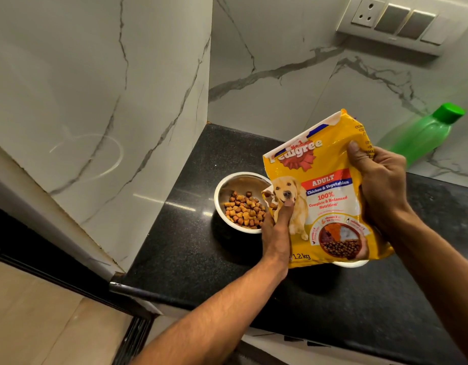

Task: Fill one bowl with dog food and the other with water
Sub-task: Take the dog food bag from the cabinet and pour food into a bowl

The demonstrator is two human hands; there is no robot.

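A: status on the bag (330, 196)?
B: Tilted, torn corner over the steel bowl (227, 184). Left hand (276, 227) grasps its lower edge, thumb on the front. Right hand (380, 180) clamps its far side.
A: kibble (244, 210)?
B: Pile in the bowl, a few pieces at the bag's opening. Second bowl (351, 263) only shows a white rim under the bag. Green bottle (422, 134) behind the bag, cap on.

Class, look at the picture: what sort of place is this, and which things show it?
Probably a home kitchen corner: a black counter against marble-look walls, a switch panel above, and a bottle standing by the wall.
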